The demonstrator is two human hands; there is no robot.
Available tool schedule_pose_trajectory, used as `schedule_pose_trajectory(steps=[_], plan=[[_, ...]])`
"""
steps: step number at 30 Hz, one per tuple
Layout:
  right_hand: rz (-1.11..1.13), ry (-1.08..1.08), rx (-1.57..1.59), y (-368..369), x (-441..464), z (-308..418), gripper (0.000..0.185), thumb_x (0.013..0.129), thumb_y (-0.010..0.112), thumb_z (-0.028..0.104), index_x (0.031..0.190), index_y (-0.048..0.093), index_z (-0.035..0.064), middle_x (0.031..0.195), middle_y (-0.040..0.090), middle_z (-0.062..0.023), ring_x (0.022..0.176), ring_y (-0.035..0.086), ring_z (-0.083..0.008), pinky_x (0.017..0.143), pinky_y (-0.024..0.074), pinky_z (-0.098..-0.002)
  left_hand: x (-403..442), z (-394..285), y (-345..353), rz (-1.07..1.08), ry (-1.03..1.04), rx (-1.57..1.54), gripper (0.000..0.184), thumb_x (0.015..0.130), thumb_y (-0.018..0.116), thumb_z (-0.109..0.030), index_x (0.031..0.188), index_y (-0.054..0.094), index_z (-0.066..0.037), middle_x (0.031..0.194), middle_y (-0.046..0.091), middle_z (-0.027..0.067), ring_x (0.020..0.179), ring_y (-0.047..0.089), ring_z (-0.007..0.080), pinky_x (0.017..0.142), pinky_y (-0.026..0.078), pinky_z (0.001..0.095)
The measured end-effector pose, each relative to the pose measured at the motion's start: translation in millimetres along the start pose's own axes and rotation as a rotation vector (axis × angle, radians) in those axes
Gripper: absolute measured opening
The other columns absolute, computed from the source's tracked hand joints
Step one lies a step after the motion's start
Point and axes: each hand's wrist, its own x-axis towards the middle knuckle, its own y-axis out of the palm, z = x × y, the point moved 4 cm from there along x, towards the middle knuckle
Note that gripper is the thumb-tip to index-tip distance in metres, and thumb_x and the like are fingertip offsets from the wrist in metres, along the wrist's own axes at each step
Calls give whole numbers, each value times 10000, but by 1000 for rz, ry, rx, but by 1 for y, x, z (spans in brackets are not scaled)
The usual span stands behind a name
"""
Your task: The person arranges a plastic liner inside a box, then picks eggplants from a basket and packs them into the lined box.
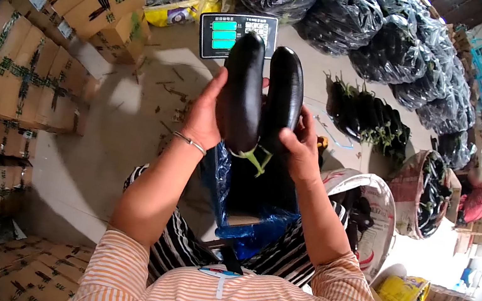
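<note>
Two dark, glossy eggplants are held up side by side in front of me, their green stems toward my body. My left hand (206, 113) is wrapped round the left eggplant (244, 93). Around the right eggplant (285, 91) my right hand (303, 142) is closed, thumb on its near side. Below them, between my knees, is a box lined with blue plastic (254, 226); dark eggplants (260, 189) show inside it. Just beyond the eggplants stands a scale display (238, 35) with lit green screens, partly covered by them.
Cardboard boxes (20, 62) are stacked along the left. Clear bags of eggplants (343, 18) line the back and right. Loose eggplants (368, 114) lie on the floor. A white tub (382, 219) with eggplants stands by my right knee. Another person (478, 200) is at the far right.
</note>
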Motion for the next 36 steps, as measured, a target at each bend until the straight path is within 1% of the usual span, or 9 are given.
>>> schedule_pose_trajectory(steps=[3,10,19,23,29,31,33,34,36], plan=[[-75,220,383,-1,-3,-9,701,829,662,194,1411,301,43,1310,456,-112,1216,434,-226,1044,316,-353,3,5,-1,-33,-14,10,571,921,463,-500,1291,485,-65,1216,572,91,1087,558,210,945,436,361],[59,170,292,-1,-1,6,790,768,677,8,1438,263,74,1301,461,-123,1204,447,-230,1034,326,-350,8,14,-10,-199,-46,88,604,851,553,-563,1253,513,-114,1170,594,47,1060,568,187,930,442,346],[9,198,65,-14,-8,-13,870,726,773,148,1418,260,30,1243,488,-118,1145,467,-216,1005,346,-332,9,42,-20,-176,-142,76,652,860,507,-591,1279,495,-91,1215,578,79,1097,559,226,974,421,381],[-83,530,7,-26,-17,-23,640,741,757,244,1230,449,-30,1052,587,-127,917,584,-213,811,486,-329,-5,75,-27,-302,-269,14,693,818,522,-646,1271,513,-122,1210,582,73,1085,565,224,955,439,385],[-152,637,-16,-31,-39,-30,563,788,706,274,1201,468,-26,1032,585,-129,903,584,-207,784,490,-330,-20,93,-39,-459,-379,58,634,791,614,-588,1217,553,-123,1172,604,62,1042,578,217,912,457,392],[-157,613,8,-36,-37,-35,573,798,695,282,1228,460,-14,1045,579,-113,924,566,-197,793,476,-315,-11,88,-55,-486,-352,110,542,807,620,-545,1144,601,-121,1090,640,64,974,607,220,879,479,388],[-168,582,29,-34,-31,-25,568,804,686,284,1234,460,-12,1049,579,-110,918,564,-193,795,474,-314,-2,59,-53,-490,-313,117,468,830,595,-521,937,633,-67,865,666,115,776,640,232,737,517,345],[-203,579,-20,-36,-30,-22,548,811,678,280,1231,465,-2,1055,576,-109,921,562,-192,803,472,-315,7,40,-48,-354,-184,88,489,840,571,-526,884,604,-40,816,655,133,720,634,238,687,516,338],[-137,496,-113,-32,-25,-12,614,823,666,270,1299,391,-1,1070,565,-120,928,558,-192,805,474,-317,11,-14,-35,-311,158,283,533,853,522,-554,882,580,-25,810,654,140,702,636,237,670,522,344]])
